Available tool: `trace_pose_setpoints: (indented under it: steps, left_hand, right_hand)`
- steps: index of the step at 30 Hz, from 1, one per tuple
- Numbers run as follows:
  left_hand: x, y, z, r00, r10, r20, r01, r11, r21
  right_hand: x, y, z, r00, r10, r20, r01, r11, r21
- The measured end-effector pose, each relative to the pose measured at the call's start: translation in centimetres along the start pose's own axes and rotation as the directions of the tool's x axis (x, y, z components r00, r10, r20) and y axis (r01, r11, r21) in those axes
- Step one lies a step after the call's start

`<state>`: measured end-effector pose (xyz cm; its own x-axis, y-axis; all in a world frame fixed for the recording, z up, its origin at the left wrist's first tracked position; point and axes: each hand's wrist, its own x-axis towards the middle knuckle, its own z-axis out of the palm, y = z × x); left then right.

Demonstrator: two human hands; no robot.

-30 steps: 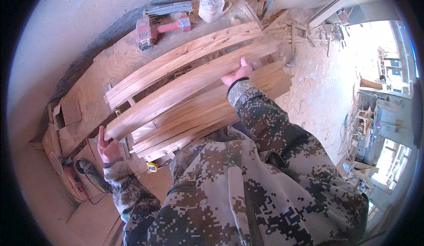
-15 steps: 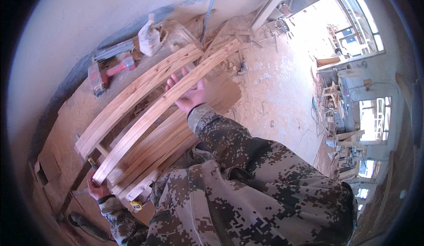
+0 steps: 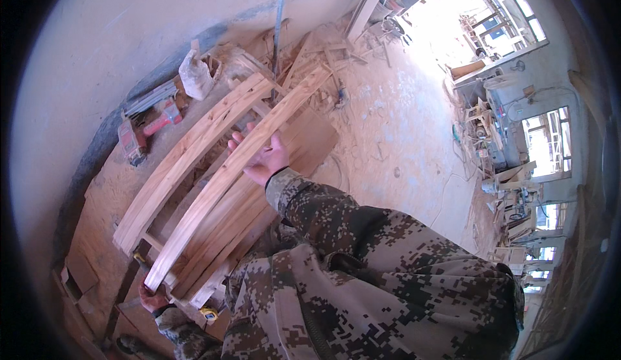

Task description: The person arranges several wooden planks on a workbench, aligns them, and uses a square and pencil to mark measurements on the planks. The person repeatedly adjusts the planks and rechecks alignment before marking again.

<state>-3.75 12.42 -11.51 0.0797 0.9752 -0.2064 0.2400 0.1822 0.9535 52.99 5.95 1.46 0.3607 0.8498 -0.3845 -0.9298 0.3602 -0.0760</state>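
Note:
A long, slightly curved wooden board (image 3: 228,166) slants from lower left to upper right in front of me. My left hand (image 3: 154,297) grips its near lower-left end. Farther up, my right hand (image 3: 265,159) cradles the board from below, with fingertips showing past its far edge and the thumb on the near side. Beyond it lies a stack of similar curved boards (image 3: 187,159). More boards (image 3: 223,240) lie side by side on the near side, close to my body.
A red nail gun (image 3: 152,127) lies near the wall, beside grey metal strips (image 3: 152,98) and a white bag (image 3: 195,75). A yellow tape measure (image 3: 208,313) is by the near boards' ends. Scrap wood (image 3: 330,49) and sawdust cover the floor at the back.
The view has shifted, so the whole scene sits a little lower and the far end further left. Both hands keep their places on the board.

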Motion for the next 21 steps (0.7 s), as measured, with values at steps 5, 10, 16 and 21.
trace_pose_setpoints:
  steps: [5,10,16,21]
  left_hand:
    - [-1.1,2.0,-0.2,0.984,0.105,0.147,-0.076,0.979,-0.187]
    - [-1.5,5.8,2.0,0.998,0.03,0.064,-0.029,0.999,-0.021]
    - [-3.1,6.9,2.5,0.996,0.043,0.073,-0.028,0.98,-0.197]
    - [-2.7,5.6,1.7,0.971,-0.212,0.114,0.237,0.926,-0.293]
  right_hand:
    - [-0.3,0.3,-0.3,0.995,-0.019,0.094,0.029,0.994,-0.102]
    - [-1.6,-0.9,0.9,0.998,-0.018,-0.058,0.011,0.995,-0.103]
    - [-3.0,-0.5,0.3,0.971,-0.104,-0.213,0.082,0.991,-0.108]
    - [-3.0,-1.8,-1.7,0.933,-0.026,-0.36,-0.14,0.893,-0.427]
